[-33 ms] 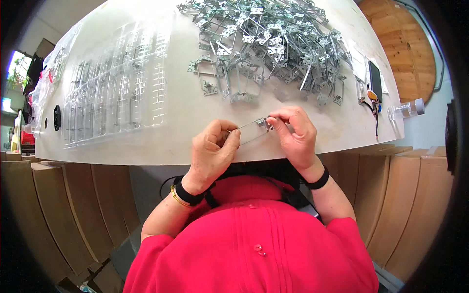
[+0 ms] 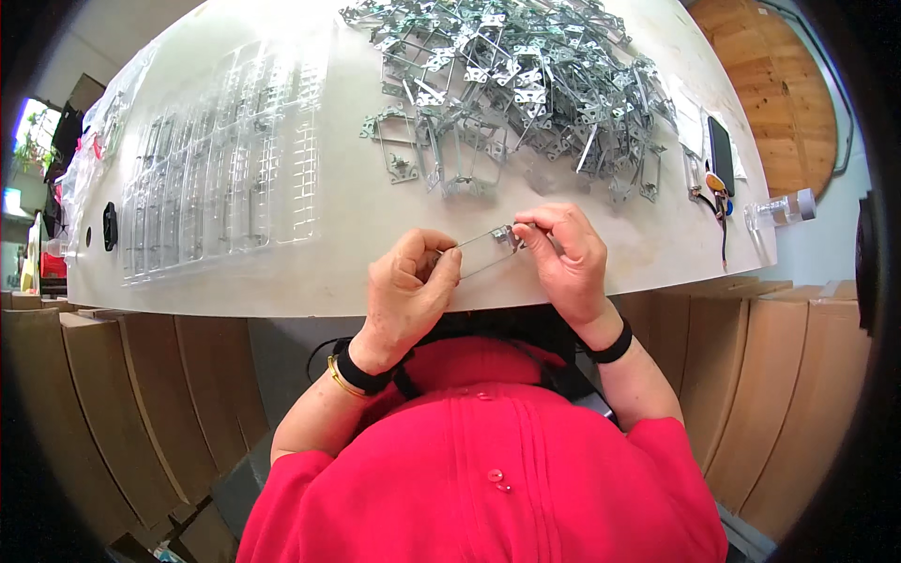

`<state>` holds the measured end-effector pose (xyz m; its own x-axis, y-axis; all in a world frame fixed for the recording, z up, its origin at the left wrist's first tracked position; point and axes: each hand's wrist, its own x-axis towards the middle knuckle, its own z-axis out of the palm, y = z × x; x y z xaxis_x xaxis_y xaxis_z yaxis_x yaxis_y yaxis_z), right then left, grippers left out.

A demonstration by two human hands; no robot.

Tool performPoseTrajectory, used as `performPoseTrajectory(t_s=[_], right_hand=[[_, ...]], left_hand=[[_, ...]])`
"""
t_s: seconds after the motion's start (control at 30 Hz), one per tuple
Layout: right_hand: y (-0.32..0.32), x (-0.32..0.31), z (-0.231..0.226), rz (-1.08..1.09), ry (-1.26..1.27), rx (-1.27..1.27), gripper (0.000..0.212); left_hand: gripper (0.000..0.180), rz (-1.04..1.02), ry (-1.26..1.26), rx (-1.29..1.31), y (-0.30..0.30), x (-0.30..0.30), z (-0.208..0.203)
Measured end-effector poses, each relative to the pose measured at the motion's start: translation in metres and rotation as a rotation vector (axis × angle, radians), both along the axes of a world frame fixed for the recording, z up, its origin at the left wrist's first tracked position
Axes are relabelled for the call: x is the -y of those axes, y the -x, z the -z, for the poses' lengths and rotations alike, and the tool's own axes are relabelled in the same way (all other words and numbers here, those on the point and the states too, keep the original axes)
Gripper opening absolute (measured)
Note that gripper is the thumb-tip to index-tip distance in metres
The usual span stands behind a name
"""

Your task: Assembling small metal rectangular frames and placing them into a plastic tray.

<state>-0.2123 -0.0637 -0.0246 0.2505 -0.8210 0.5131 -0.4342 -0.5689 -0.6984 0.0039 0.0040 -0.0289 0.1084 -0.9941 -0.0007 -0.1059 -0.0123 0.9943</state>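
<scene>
Near the table's front edge, my two hands hold one metal bracket with thin rods (image 2: 500, 236) between them. My left hand (image 2: 410, 286) pinches its left end between thumb and fingers, which hide that end. At the other end, the thumb and forefinger of my right hand (image 2: 568, 263) close on a small metal plate piece. Two slim parallel rods span the gap between the hands. Beyond them lies a large heap of similar silver metal brackets (image 2: 526, 89), some loose at its near edge.
Left on the table (image 2: 352, 272) lies a clear plastic tray (image 2: 305, 178) with metal parts in its slots. A phone (image 2: 721, 155), a tool with a yellow part (image 2: 717, 185) and a clear cylinder (image 2: 784, 210) are at the right. Cardboard boxes (image 2: 122, 403) stand below on both sides.
</scene>
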Motion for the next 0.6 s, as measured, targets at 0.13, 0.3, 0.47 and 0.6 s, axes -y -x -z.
performPoseTrajectory(t_s=[0.13,0.3,0.47,0.6], right_hand=[[0.001,-0.001,-0.002,0.02,0.105,-0.025,0.017],[0.007,-0.006,-0.001,0.044,0.037,0.075,0.014],[0.009,-0.008,-0.001,0.029,-0.058,0.079,0.012],[0.007,-0.008,-0.002,0.013,-0.03,0.048,0.011]], left_hand=[[0.01,-0.002,0.034,-0.055,0.001,0.0,0.001],[0.013,-0.006,-0.095,-0.105,-0.003,-0.001,-0.007],[0.014,-0.035,-0.117,-0.126,-0.003,0.001,-0.013],[0.015,-0.053,-0.155,-0.149,-0.003,0.002,-0.015]])
